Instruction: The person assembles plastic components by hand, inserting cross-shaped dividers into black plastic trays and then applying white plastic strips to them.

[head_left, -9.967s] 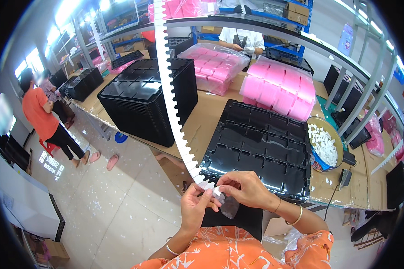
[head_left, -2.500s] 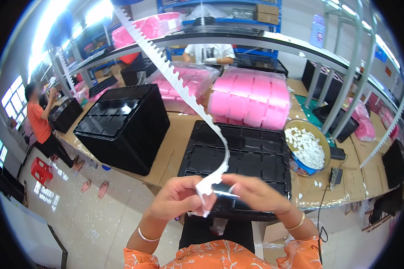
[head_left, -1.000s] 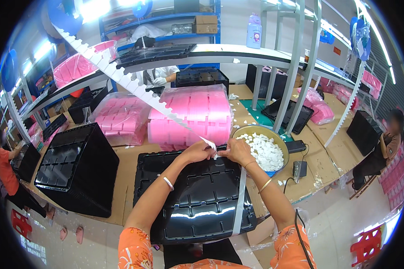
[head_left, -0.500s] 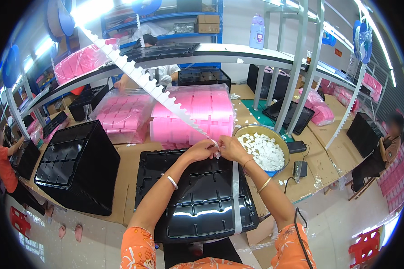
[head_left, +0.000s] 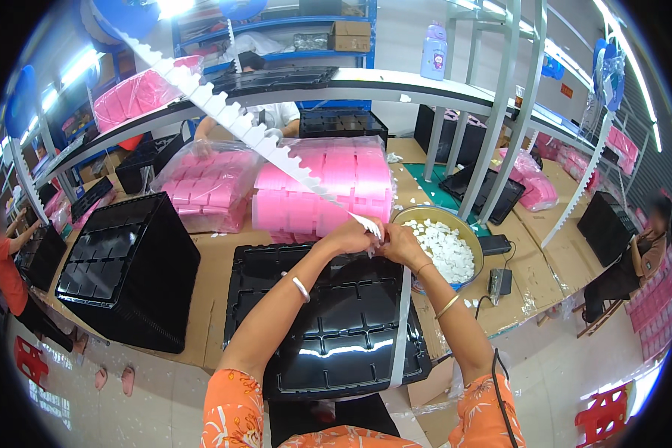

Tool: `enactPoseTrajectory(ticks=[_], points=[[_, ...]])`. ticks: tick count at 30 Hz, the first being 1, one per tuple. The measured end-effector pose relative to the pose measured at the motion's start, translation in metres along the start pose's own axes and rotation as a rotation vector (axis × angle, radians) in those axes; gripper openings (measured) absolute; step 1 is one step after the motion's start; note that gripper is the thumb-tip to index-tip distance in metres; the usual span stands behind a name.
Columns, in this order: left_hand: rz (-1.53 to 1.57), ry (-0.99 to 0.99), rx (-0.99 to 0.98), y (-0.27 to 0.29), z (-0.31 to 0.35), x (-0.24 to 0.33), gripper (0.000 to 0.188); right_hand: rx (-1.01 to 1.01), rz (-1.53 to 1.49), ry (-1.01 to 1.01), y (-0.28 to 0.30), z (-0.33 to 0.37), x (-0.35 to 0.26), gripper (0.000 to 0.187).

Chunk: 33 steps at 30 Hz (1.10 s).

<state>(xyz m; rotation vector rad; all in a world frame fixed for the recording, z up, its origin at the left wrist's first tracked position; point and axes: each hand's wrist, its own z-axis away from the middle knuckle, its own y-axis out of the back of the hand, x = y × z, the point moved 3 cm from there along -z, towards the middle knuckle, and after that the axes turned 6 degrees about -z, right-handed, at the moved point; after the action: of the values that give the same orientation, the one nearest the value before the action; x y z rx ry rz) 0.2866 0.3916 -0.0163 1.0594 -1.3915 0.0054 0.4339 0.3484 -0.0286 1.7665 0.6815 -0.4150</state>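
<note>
A long white strip with notched edges (head_left: 235, 116) slants down from the upper left to my hands. My left hand (head_left: 351, 237) is closed on its lower end, which curls up above the fingers. Right beside it, my right hand (head_left: 401, 245) pinches the strip too, the two hands' fingertips nearly touching. Both hands are over the far edge of a stack of black plastic trays (head_left: 336, 313). A pale band (head_left: 402, 328) runs down the right side of the top tray, from under my right hand to the near edge.
A round bowl of white scraps (head_left: 444, 252) stands right of my hands. Beyond the trays lie bagged pink sheets (head_left: 321, 190). A tall black tray stack (head_left: 131, 272) is at left; black adapters (head_left: 500, 281) sit at right. A shelf (head_left: 366, 86) crosses above. Other people work around.
Both hands have shifted slightly right, and the strip's end now curls up above my left hand. The pale band's far end has moved right with them.
</note>
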Motion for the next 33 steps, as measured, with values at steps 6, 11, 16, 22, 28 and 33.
enactPoseTrajectory(ticks=[6,11,16,22,28,33], points=[[0.021,0.074,-0.011,-0.001,-0.013,0.007,0.011,-0.081,0.093,-0.049,-0.002,-0.004,-0.001,0.032],[-0.023,-0.005,-0.027,-0.014,-0.02,0.02,0.012,-0.047,-0.177,-0.125,0.01,0.005,0.019,0.031],[-0.064,0.013,-0.015,-0.016,-0.019,0.019,0.013,0.031,-0.124,-0.033,0.017,0.014,0.012,0.031],[0.065,-0.072,-0.008,0.005,0.003,0.0,0.008,-0.023,-0.168,0.072,0.011,0.004,-0.018,0.022],[0.094,0.107,-0.011,0.023,0.05,-0.022,0.005,-0.074,-0.131,0.095,-0.009,-0.018,-0.024,0.012],[0.174,0.144,0.014,0.02,0.057,-0.029,0.005,-0.132,-0.114,0.117,-0.016,-0.018,-0.035,0.013]])
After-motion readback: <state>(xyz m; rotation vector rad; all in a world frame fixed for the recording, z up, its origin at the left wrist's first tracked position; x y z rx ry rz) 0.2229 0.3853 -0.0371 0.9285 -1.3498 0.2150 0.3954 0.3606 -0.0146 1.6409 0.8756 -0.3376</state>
